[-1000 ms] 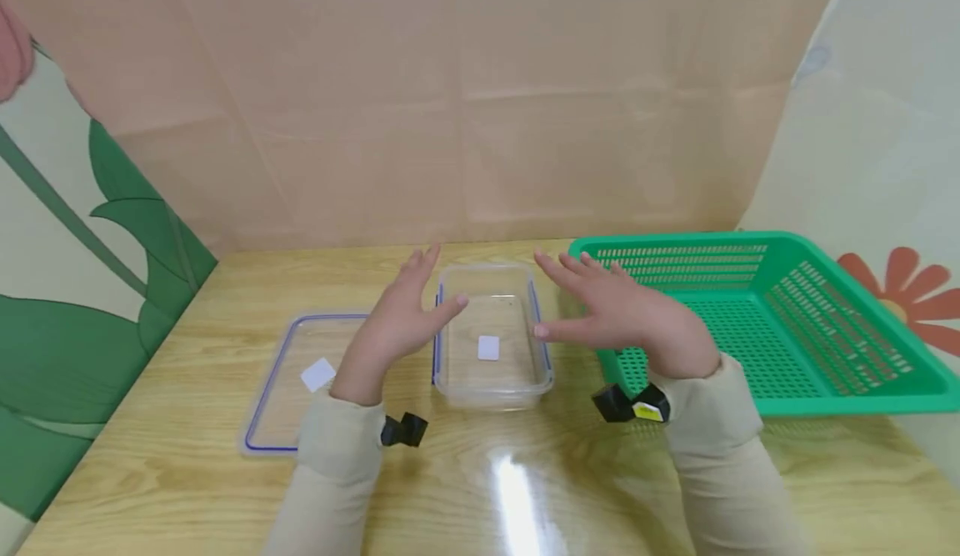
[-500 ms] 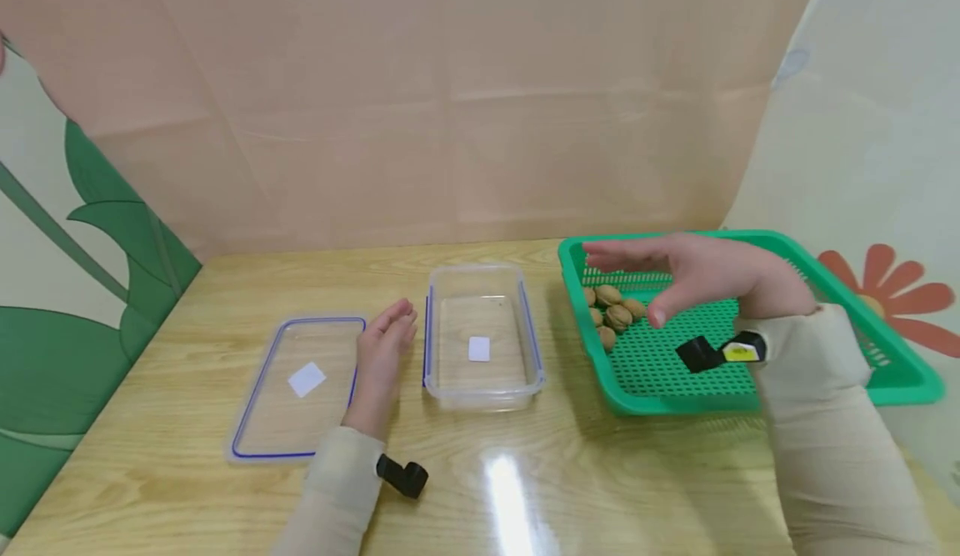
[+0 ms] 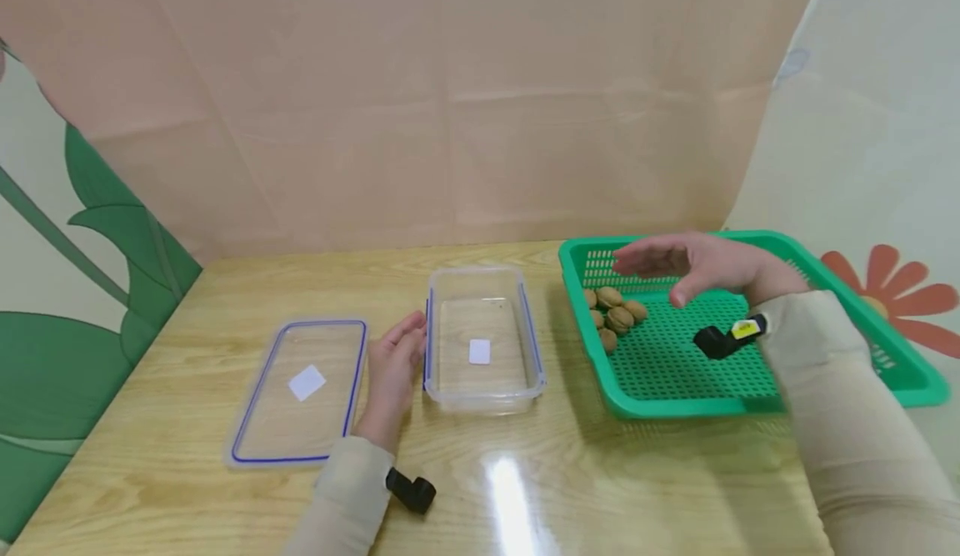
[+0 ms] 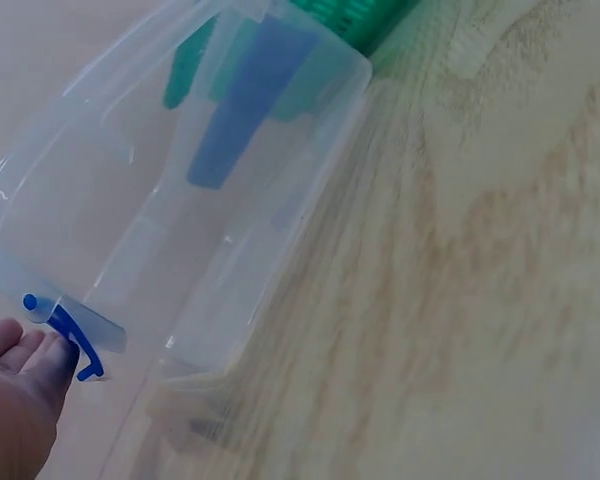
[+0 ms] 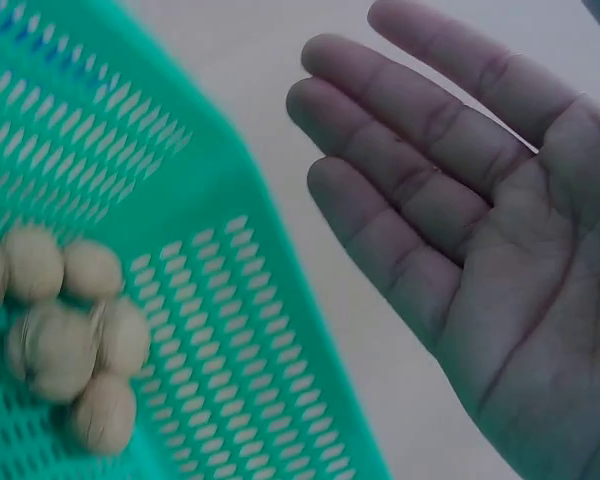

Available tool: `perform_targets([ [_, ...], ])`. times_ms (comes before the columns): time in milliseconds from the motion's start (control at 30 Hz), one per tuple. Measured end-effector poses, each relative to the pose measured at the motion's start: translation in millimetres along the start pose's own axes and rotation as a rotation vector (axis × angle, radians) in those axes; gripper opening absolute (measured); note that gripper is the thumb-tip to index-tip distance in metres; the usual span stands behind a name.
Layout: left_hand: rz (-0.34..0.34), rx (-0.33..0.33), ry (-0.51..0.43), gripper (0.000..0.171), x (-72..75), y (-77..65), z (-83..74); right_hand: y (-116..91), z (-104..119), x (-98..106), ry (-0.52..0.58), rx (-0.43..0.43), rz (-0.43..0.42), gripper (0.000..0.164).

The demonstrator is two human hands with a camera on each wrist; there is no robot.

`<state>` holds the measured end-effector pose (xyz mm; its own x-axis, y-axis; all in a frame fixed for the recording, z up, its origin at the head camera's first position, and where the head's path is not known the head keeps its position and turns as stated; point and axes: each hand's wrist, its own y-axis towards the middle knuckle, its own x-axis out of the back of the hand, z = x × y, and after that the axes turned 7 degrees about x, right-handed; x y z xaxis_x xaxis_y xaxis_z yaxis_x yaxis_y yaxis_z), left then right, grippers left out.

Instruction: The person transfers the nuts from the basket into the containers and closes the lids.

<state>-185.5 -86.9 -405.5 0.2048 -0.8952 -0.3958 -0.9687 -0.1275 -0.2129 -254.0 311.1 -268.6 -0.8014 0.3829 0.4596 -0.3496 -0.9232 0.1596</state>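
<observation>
Rightward goes your left hand point(image 3: 393, 366), fingers loose, just beside the clear box point(image 3: 483, 323); your right hand point(image 3: 701, 262), empty, straight-fingered, hangs over the green basket point(image 3: 697, 408), nearer the walnuts point(image 3: 619, 319) bunched at its left end.

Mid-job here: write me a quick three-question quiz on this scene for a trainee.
1. What lies in the basket?
2. True or false: the lid lies off the box, to its left in the head view.
3. Fill in: the person's ____ is the hand nearer the box.

Key:
1. walnuts
2. True
3. left hand
</observation>
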Motion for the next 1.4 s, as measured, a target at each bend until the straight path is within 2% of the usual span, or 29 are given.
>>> perform_targets([
  [167, -0.009, 0.018, -0.026, 0.037, 0.6, -1.3, 3.7, -14, -18, 7, 0.077, -0.066, -0.03, 0.059],
  [267, -0.02, 0.013, -0.017, 0.037, 1.2, -1.3, 4.8, -20, -28, 10, 0.084, -0.113, -0.059, 0.054],
  [367, -0.036, 0.007, 0.006, 0.036, 1.7, -0.8, 5.9, -22, -33, 11, 0.036, -0.244, -0.132, 0.051],
  [500, -0.061, 0.031, 0.023, 0.038, 2.4, -1.4, 8.8, -22, -43, 8, -0.041, -0.471, -0.226, 0.055],
  [600, -0.071, 0.033, 0.045, 0.039, 3.0, -2.8, 10.8, -23, -54, 6, -0.058, -0.56, -0.264, 0.059],
  [733, -0.078, -0.003, 0.09, 0.036, 2.7, -3.9, 13.1, -25, -67, 3, -0.051, -0.594, -0.296, 0.06],
  [933, -0.105, -0.047, 0.157, 0.034, 3.6, -5.9, 15.4, -23, -81, 0, -0.046, -0.622, -0.281, 0.06],
  [1233, -0.172, -0.053, 0.231, 0.036, 6.2, -7.3, 17.0, -19, -99, -1, -0.04, -0.626, -0.292, 0.059],
  [1400, -0.178, -0.049, 0.279, 0.036, 3.8, -8.1, 19.6, -21, -104, -2, -0.049, -0.648, -0.271, 0.056],
])
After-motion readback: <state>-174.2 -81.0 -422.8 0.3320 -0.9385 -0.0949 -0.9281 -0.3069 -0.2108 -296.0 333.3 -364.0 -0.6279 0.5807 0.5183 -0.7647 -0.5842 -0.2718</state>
